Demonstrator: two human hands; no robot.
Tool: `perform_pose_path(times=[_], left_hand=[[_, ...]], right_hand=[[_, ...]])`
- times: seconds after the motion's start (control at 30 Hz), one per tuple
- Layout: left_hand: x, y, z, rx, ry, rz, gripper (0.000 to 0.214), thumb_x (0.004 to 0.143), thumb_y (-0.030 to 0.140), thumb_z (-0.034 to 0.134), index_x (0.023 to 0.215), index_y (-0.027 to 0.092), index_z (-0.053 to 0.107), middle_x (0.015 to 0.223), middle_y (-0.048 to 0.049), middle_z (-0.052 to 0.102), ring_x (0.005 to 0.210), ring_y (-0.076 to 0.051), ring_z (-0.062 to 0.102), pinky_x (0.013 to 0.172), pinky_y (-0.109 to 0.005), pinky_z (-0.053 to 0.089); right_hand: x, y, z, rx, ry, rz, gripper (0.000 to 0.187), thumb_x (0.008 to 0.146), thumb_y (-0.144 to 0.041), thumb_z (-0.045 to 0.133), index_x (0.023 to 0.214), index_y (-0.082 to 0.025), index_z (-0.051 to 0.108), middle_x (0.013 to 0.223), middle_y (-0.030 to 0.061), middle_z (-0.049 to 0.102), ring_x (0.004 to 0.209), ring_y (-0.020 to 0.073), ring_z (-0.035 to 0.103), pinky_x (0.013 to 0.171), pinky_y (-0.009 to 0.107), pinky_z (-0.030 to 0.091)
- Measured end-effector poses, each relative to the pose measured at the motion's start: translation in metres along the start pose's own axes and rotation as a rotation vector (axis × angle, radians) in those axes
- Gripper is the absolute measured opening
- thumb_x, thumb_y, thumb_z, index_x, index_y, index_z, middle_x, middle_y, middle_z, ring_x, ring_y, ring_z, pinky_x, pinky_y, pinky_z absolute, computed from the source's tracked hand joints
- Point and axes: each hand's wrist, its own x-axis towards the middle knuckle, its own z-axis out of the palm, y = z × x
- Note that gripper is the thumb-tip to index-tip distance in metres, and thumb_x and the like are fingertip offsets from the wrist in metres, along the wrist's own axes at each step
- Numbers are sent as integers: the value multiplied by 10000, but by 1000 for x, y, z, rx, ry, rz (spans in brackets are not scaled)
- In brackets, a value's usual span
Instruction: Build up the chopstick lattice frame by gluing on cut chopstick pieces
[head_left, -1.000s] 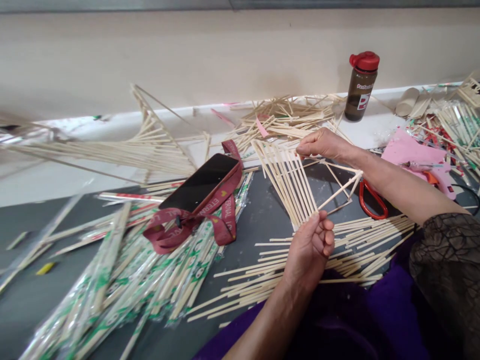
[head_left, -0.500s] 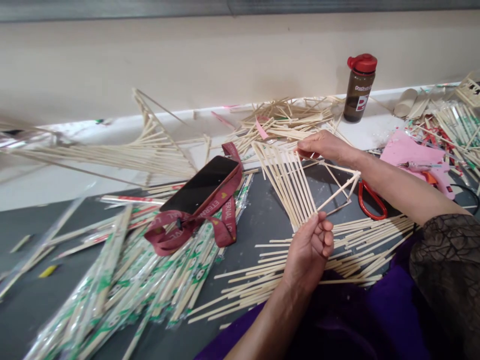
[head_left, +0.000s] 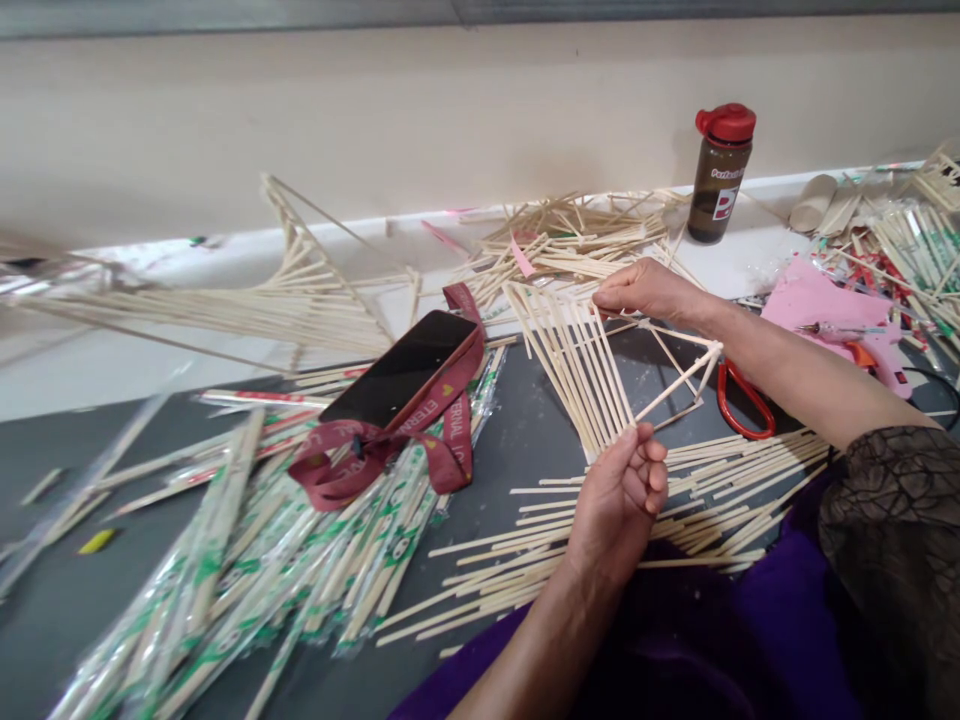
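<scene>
A fan-shaped chopstick frame [head_left: 581, 370], made of several pale wooden sticks side by side with an angled brace on its right, is held between both hands above the dark table. My left hand [head_left: 619, 490] is closed on its lower end, the fingers curled. At the frame's upper right corner, my right hand [head_left: 645, 290] pinches the end of the outermost stick; its fingertips are partly hidden. Loose chopsticks [head_left: 510, 570] lie spread under and around my left wrist. Red-handled scissors [head_left: 745, 402] rest below my right forearm.
Left of the frame, a black phone [head_left: 401, 365] with a maroon lanyard [head_left: 450, 430] lies on wrapped chopsticks [head_left: 300, 540]. A larger stick structure [head_left: 225, 315] and a stick pile [head_left: 577, 240] stand behind. A red-lidded bottle [head_left: 720, 180] and a pink glue gun [head_left: 832, 315] are on the right.
Almost nothing differs. Both hands keep their hold on the chopstick frame, with only a very slight shift of the view.
</scene>
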Motion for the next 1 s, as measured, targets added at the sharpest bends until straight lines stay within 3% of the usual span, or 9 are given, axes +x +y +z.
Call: perform_pose_path(times=[0.37, 0.67, 1.0], left_hand=[[1, 0, 1, 1, -5, -2, 155, 764, 245, 703, 789, 115, 625, 584, 11, 594, 404, -54, 475, 317, -130, 306], [1, -1, 1, -7, -11, 1, 124, 793, 234, 667, 791, 115, 632, 586, 7, 601, 403, -55, 477, 318, -131, 314], [1, 0, 1, -7, -5, 1, 124, 800, 234, 665, 797, 113, 637, 586, 6, 603, 407, -55, 478, 319, -129, 313]], right_hand=[[0, -2, 0, -8, -10, -5, 215, 745, -261, 572, 622, -110, 661, 561, -27, 527, 577, 73, 421, 585, 229, 309], [-11, -14, 2, 31, -22, -30, 261, 830, -227, 534, 597, -126, 594, 566, -44, 484, 573, 59, 382, 588, 212, 302], [-8, -11, 1, -27, -14, -27, 213, 798, -226, 553, 630, -119, 627, 583, -33, 493, 583, 67, 394, 603, 217, 323]])
